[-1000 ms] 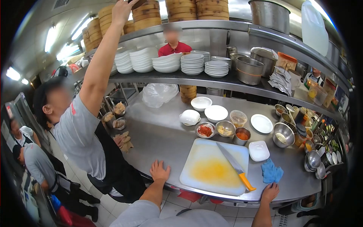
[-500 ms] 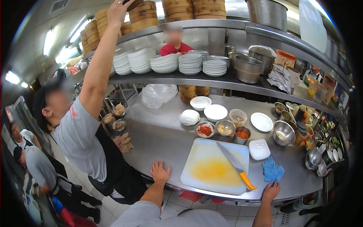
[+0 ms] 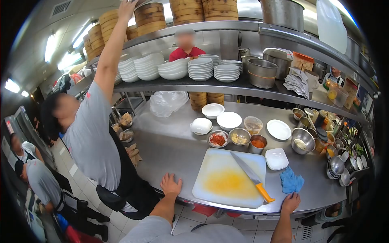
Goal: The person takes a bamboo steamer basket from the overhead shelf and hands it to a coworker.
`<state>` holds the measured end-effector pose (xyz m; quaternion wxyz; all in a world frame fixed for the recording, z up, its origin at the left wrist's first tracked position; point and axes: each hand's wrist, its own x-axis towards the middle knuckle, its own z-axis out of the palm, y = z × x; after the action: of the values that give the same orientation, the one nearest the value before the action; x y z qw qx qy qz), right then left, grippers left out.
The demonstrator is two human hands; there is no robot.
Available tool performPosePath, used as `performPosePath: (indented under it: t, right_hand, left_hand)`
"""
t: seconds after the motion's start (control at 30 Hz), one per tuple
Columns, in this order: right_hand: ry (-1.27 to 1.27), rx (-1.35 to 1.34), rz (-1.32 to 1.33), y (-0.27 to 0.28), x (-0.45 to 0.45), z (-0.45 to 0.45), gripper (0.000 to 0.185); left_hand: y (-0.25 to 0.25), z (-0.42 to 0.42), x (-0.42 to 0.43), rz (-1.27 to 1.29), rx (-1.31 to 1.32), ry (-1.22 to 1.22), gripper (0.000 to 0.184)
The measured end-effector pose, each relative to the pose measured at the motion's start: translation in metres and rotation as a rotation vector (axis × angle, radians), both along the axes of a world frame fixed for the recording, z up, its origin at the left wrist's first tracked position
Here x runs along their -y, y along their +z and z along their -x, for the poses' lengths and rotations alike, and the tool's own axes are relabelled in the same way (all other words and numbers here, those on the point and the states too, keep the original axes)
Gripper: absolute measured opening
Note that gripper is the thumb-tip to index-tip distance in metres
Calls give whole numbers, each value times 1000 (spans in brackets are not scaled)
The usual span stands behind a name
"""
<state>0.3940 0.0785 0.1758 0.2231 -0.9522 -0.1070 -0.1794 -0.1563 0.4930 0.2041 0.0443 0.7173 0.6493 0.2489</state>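
Observation:
My left hand (image 3: 170, 184) lies flat on the steel counter's front edge, fingers spread, left of a white cutting board (image 3: 210, 194) with a yellow stain. A knife (image 3: 248, 170) with a yellow handle lies across the board's right part. My right hand (image 3: 291, 202) rests at the counter edge on the right, just below a crumpled blue cloth (image 3: 291, 180); its fingers look apart and hold nothing. Behind the board stand a bowl of red pieces (image 3: 218, 139), a bowl of yellowish pieces (image 3: 239, 137), a pot of orange sauce (image 3: 258, 143) and a square white dish (image 3: 276, 159).
Beside me on the left, a co-worker (image 3: 95, 137) reaches up to bamboo steamers (image 3: 150, 18). A shelf (image 3: 182, 87) above the counter holds stacked white dishes and pots. Bowls and bottles crowd the right. Other people stand at far left and behind the shelf.
The co-worker on the left has leaned and reached further up, and their lower hand no longer shows on the brown cloth. The view has shifted slightly. My hands have stayed in place.

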Motion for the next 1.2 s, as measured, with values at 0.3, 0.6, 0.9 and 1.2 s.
performPosePath:
  t: [0.3,0.6,0.9,1.2]
  right_hand:
    - [-1,-8,5,2,0,1,39]
    - [-2,-15,4,-1,0,0,41]
    - [7,66,-2,-7,2,-1,37]
    - [9,-17,-5,6,1,4,41]
  left_hand:
    - [-6,2,-2,-19,9,-4,66]
    - [-1,0,0,-13,-1,-4,66]
    - [-6,2,-2,-17,-8,-6,66]
    - [-1,1,0,-15,-14,-8,66]
